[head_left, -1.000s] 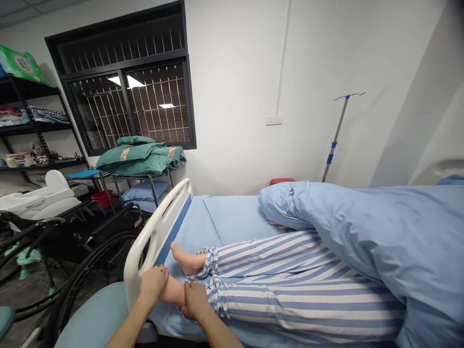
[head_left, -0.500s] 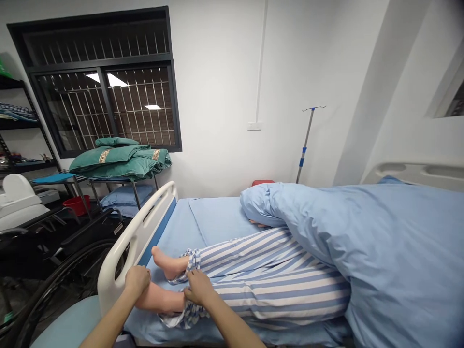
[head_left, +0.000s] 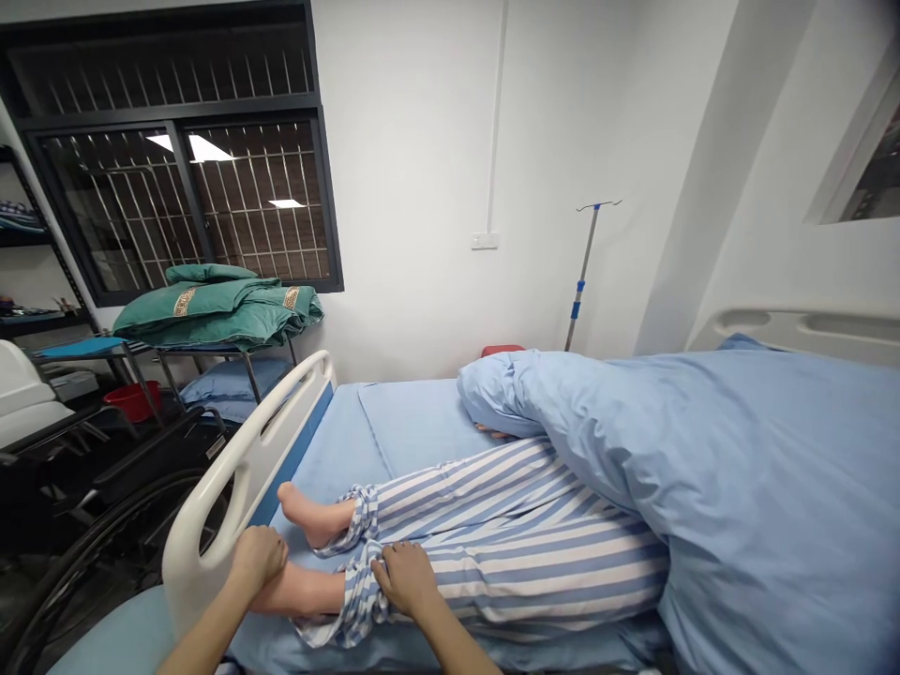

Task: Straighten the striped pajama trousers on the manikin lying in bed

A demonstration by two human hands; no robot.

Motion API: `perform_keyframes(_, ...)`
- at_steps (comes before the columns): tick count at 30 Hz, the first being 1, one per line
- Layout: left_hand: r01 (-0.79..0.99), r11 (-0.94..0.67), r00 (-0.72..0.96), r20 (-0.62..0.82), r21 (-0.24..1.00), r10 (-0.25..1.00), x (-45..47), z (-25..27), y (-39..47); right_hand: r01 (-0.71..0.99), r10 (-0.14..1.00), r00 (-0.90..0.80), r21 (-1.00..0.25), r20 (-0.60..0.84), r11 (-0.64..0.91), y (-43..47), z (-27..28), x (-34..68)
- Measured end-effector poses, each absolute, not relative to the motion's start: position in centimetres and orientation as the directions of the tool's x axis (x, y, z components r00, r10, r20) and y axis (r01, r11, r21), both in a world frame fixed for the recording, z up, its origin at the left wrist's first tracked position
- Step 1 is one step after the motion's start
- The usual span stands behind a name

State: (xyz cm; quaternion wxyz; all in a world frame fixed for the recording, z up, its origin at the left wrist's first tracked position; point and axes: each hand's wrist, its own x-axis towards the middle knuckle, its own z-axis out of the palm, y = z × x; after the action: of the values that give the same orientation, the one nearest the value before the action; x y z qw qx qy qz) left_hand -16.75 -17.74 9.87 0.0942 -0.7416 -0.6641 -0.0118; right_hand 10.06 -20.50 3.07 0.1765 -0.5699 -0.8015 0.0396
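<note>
A smooth, manikin-like figure lies on the bed in blue-and-white striped trousers [head_left: 534, 572]. My left hand [head_left: 260, 555] is closed around the front of the near foot [head_left: 302, 591], hiding its toes. On the near shin, my right hand [head_left: 408, 577] curls over the trouser leg just above its bunched cuff [head_left: 361, 591]; its fingertips are partly hidden. The far foot [head_left: 316, 516] lies bare beyond, toes up, with its own cuff gathered at the ankle.
A light blue quilt [head_left: 738, 469] covers the upper body. The white footboard [head_left: 203, 525] rises close to my left hand. A wheelchair [head_left: 127, 497] stands at the left, and a drip stand [head_left: 578, 291] behind the bed. Green folded bedding [head_left: 217, 309] lies under the window.
My right hand has moved from the near ankle a little up the leg, and the cuff there is more bunched. My left hand stays on the foot. The view has shifted slightly right.
</note>
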Motion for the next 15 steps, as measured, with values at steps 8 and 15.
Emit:
perform_keyframes(8, 0.965, -0.09, 0.109, 0.065, -0.245, 0.992, -16.3, 9.7, -18.4, 0.906, 0.933, -0.281, -0.258, 0.226, 0.336, -20.6, 3.3, 10.0)
perform_keyframes(15, 0.959, -0.067, 0.114, 0.16, -0.274, 0.98, -14.6, 6.3, -19.3, 0.909, 0.927, -0.285, -0.238, 0.243, 0.342, -20.7, 3.0, 10.1)
